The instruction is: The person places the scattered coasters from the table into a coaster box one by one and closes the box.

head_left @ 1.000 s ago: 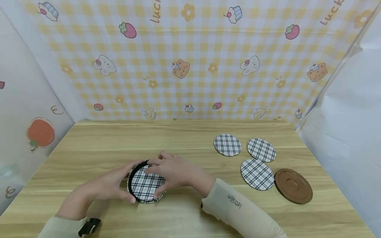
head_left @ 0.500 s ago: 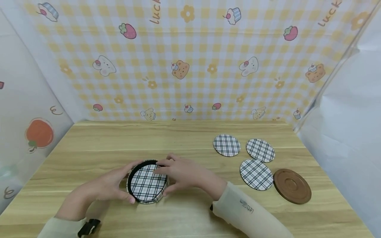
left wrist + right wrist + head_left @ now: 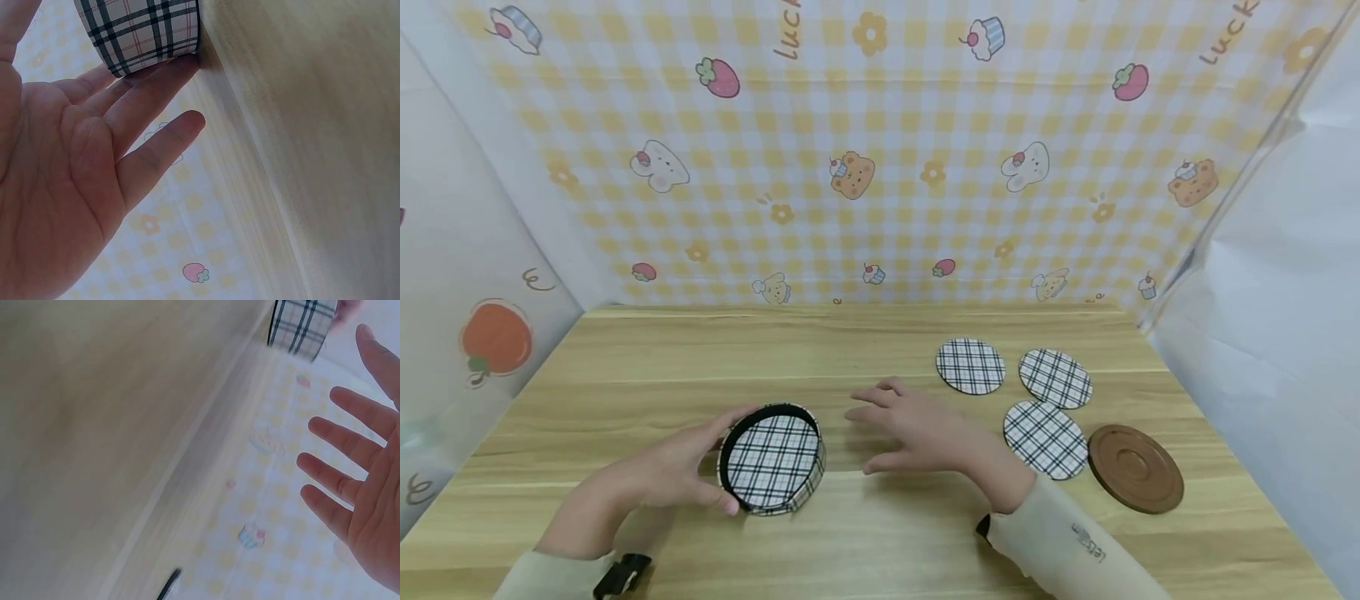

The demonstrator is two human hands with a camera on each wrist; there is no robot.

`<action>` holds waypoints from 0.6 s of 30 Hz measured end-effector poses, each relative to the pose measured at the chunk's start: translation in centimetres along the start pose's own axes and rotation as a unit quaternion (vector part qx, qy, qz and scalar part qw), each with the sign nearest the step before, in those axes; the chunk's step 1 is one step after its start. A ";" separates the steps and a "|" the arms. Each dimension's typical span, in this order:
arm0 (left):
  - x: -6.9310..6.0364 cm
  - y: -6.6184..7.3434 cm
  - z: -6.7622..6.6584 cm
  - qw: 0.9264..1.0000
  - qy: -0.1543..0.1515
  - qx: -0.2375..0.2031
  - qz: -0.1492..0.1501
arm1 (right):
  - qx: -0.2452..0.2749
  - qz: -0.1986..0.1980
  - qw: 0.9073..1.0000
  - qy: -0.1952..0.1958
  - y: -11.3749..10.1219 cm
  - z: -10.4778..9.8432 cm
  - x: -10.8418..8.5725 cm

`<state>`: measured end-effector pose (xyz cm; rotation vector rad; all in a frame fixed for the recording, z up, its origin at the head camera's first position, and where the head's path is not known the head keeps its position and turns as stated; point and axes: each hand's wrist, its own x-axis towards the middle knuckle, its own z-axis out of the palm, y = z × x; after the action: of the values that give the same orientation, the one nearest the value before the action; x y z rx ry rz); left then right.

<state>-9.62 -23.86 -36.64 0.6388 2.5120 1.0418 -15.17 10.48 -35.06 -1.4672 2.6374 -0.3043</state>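
Observation:
My left hand (image 3: 673,471) holds the left side of a low round plaid coaster holder (image 3: 817,482) with a black inner wall. A plaid coaster (image 3: 772,460) lies flat inside it; whether more lie beneath is hidden. Up close in the left wrist view, the holder's plaid side (image 3: 140,34) rests against my fingers. To the right of the holder, apart from it, my right hand (image 3: 928,433) hovers over the table with fingers spread and nothing in them. The right wrist view shows that empty palm (image 3: 381,494), with the holder (image 3: 301,328) beyond.
Three loose plaid coasters (image 3: 971,366) (image 3: 1057,378) (image 3: 1046,440) lie on the right of the wooden table (image 3: 737,350). A brown round disc with raised rings (image 3: 1135,468) lies beside the nearest one. A yellow checked cloth (image 3: 895,125) hangs behind.
My right hand has let go of the coaster in the holder and moved away to the right, uncovering it. My left hand stays at the holder.

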 end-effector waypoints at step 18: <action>0.0 -0.1 -0.1 1.000 0.007 0.018 0.008 | -0.011 0.095 0.994 0.050 4.2 -1.0 -7.0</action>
<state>-9.68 -23.93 -36.64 0.6645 2.5476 1.0112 -15.16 18.71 -35.10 -1.2255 2.8410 -0.3414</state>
